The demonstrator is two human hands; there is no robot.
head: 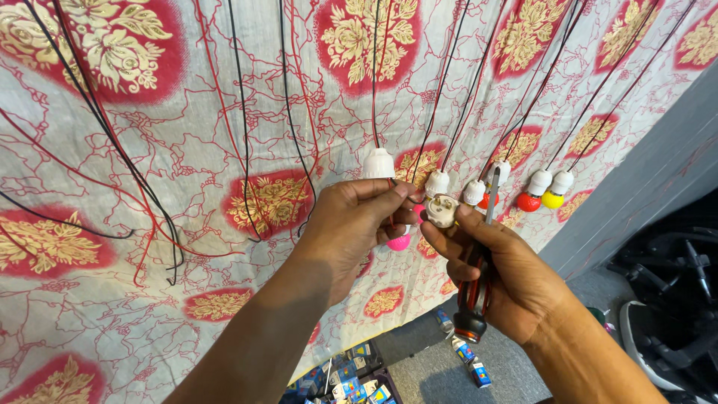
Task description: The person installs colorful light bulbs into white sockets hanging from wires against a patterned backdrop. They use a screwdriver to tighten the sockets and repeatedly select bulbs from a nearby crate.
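The left hand (351,224) is up in front of a big cloth (187,150) with red and gold flowers. Its fingers are pinched tight on thin wires just under a white cap (379,164) that hangs from a red and a black wire (374,75).

The right hand (501,277) is just beside the left one. Its thumb and first finger hold a small white bulb holder (442,210), with the open end turned toward the camera. The two hands nearly touch there. The other fingers of the right hand are closed around a screwdriver (479,277) with a red and black handle. Its metal tip points up.

A pink bulb (399,242) peeks out below the left hand. More white holders hang in a row to the right, with a red bulb (528,202) and a yellow bulb (553,199). Small boxes (351,381) lie on the floor near the bottom edge of the cloth.
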